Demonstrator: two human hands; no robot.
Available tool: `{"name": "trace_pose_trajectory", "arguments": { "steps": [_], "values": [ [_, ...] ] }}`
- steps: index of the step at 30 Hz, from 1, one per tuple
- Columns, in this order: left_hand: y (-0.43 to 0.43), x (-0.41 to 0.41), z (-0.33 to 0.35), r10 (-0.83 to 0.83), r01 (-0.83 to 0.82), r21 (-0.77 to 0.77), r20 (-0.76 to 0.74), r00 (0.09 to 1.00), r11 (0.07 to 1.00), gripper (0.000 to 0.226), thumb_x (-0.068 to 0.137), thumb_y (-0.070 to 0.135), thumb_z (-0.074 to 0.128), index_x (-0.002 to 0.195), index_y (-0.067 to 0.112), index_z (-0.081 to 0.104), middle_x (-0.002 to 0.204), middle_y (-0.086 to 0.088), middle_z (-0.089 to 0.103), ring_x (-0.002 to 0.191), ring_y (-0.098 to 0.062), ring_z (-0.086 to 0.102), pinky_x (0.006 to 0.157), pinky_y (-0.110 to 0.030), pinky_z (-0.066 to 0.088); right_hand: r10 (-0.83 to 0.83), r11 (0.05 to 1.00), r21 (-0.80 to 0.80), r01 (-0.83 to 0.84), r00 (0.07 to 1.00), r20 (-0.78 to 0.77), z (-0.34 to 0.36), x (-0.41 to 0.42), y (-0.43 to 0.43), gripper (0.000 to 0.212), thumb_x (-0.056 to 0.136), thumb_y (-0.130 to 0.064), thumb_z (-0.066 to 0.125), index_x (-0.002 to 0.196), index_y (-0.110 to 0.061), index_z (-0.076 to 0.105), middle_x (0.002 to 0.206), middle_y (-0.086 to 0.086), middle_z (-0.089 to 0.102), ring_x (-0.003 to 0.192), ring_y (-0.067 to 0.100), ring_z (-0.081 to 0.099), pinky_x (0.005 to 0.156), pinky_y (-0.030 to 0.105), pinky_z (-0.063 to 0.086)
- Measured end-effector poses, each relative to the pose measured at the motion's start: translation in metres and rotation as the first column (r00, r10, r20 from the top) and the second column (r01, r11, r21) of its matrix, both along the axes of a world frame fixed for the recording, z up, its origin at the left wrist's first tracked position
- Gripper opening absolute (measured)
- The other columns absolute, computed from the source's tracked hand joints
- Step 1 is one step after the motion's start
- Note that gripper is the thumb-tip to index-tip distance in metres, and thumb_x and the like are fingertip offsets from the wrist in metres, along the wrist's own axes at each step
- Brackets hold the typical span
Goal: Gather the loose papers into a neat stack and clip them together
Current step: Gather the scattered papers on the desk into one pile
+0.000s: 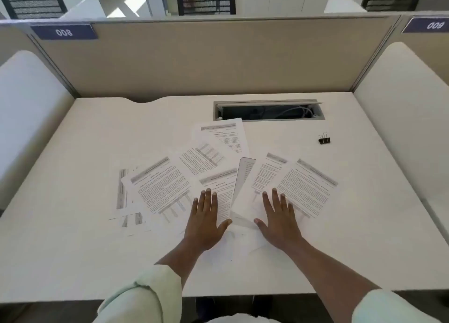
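Note:
Several loose printed papers (165,186) lie fanned out and overlapping across the middle of the white desk (73,250). My left hand (206,220) lies flat, palm down, on the sheets near the fan's centre. My right hand (279,220) lies flat beside it on the right-hand sheets, fingers spread. Neither hand grips anything. A small black binder clip (324,138) sits by itself on the desk at the far right, well away from both hands and clear of the papers.
A rectangular cable slot (268,110) is cut into the desk just behind the papers. Beige partition walls (218,60) close off the back, and white side panels flank the desk. The front edge runs just under my forearms.

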State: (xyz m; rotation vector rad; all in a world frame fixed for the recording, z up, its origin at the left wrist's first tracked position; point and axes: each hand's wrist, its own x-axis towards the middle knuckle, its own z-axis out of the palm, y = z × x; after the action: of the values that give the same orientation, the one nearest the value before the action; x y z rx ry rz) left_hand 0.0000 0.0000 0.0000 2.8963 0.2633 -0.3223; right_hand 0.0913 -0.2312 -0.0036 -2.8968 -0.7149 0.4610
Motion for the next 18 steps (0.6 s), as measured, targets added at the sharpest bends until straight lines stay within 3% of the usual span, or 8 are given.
{"name": "trace_pose_trajectory", "arguments": {
  "steps": [5, 10, 15, 18],
  "values": [
    [-0.012, -0.018, -0.021, -0.001, 0.002, 0.009, -0.043, 0.999, 1.000, 0.094, 0.094, 0.072, 0.015, 0.159, 0.006, -0.003, 0.166, -0.014, -0.015, 0.154, -0.031, -0.014, 0.126, -0.048, 0.000, -0.065, 0.997, -0.044, 0.063, 0.997, -0.038, -0.009, -0.007, -0.011, 0.091, 0.100, -0.060, 0.040, 0.163, -0.017, -0.010, 0.169, 0.018, -0.021, 0.156, 0.044, -0.011, 0.125, 0.056, -0.001],
    [-0.016, -0.026, -0.031, -0.002, 0.002, 0.008, -0.073, 0.997, 1.000, 0.095, 0.093, 0.073, 0.018, 0.160, 0.008, -0.001, 0.166, -0.013, -0.017, 0.154, -0.032, -0.013, 0.125, -0.047, -0.001, -0.087, 0.994, -0.081, 0.079, 0.991, -0.097, -0.015, -0.005, -0.018, 0.091, 0.098, -0.064, 0.040, 0.165, -0.016, 0.000, 0.171, 0.017, -0.013, 0.157, 0.042, -0.006, 0.125, 0.057, 0.006],
    [-0.016, -0.023, -0.029, -0.001, 0.001, 0.000, -0.054, 0.999, 1.000, 0.097, 0.091, 0.075, 0.015, 0.161, 0.010, -0.003, 0.167, -0.013, -0.016, 0.155, -0.031, -0.013, 0.126, -0.050, 0.003, -0.100, 0.995, -0.030, 0.099, 0.994, -0.038, -0.016, 0.003, -0.024, 0.095, 0.091, -0.069, 0.043, 0.163, -0.013, 0.018, 0.171, 0.021, 0.003, 0.156, 0.044, 0.010, 0.124, 0.058, 0.016],
    [-0.021, -0.013, -0.025, 0.018, -0.019, -0.040, -0.017, 1.000, 0.999, 0.098, 0.091, 0.076, 0.019, 0.161, 0.009, 0.001, 0.168, -0.013, -0.007, 0.156, -0.031, -0.006, 0.126, -0.048, 0.004, -0.166, 0.986, -0.030, 0.165, 0.986, -0.029, -0.020, 0.008, -0.032, 0.102, 0.088, -0.075, 0.047, 0.164, -0.015, 0.014, 0.171, 0.021, -0.002, 0.156, 0.046, 0.005, 0.124, 0.059, 0.012]
  ]
}}
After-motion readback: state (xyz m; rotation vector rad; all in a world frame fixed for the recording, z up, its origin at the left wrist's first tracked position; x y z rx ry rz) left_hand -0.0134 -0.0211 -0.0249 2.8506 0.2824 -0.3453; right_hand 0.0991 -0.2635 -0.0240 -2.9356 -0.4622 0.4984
